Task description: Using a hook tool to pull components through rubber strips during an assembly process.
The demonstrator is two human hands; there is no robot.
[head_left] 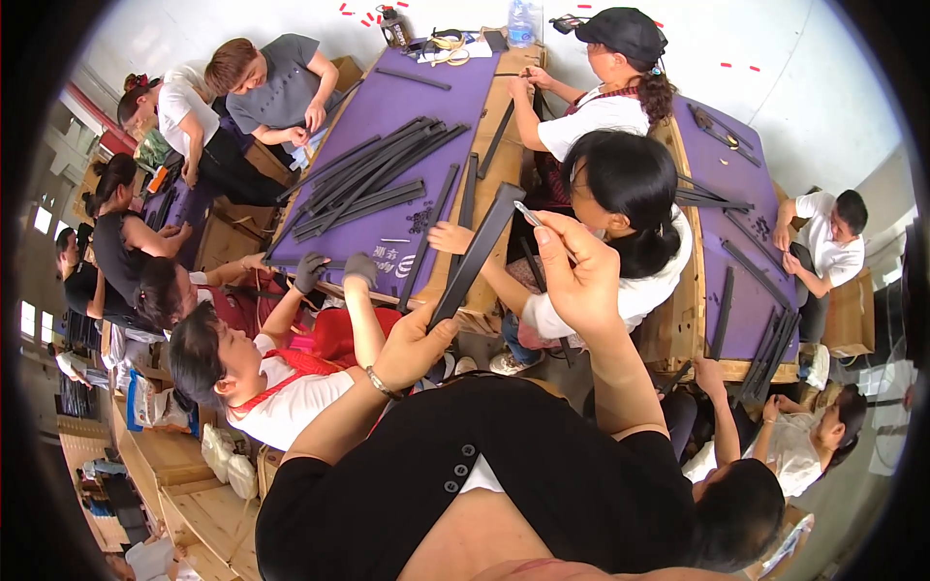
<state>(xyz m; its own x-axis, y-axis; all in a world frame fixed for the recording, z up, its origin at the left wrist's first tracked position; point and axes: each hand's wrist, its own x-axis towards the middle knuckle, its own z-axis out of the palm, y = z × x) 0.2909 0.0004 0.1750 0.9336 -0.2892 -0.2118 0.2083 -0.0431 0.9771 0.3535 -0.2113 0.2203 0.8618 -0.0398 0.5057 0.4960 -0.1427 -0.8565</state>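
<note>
Gripping the long black strip (475, 257) low, our left hand (412, 349) steadies it upright while our right hand (576, 271) pinches a small silver tool (528, 214) at its top end.

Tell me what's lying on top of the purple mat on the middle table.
On the purple mat lies a fanned pile of long black strips, one single strip near the far end, and small dark bits. Anything beneath the pile is covered.
</note>
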